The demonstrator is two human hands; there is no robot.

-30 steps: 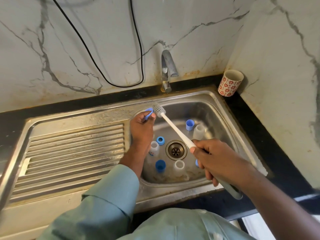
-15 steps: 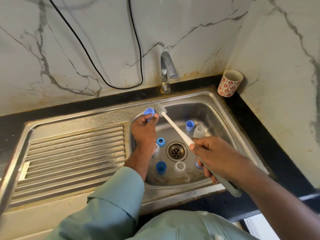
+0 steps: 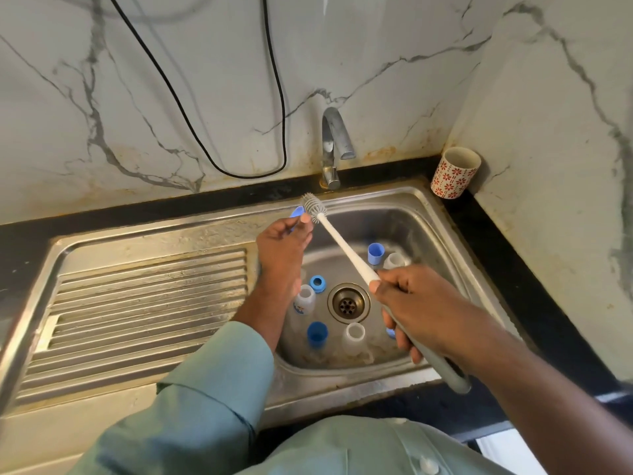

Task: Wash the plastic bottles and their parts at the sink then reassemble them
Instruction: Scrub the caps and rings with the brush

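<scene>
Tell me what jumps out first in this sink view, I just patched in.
The long white bottle brush stands out, slanting across the basin: the right hand grips its handle, and its bristle head sits beside a small blue part pinched in the left hand near the sink's back rim. Below, clear bottles and blue caps ring the drain.

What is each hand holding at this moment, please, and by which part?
The left hand pinches a small blue part at its lower edge; the right hand grips the brush around its handle.
</scene>
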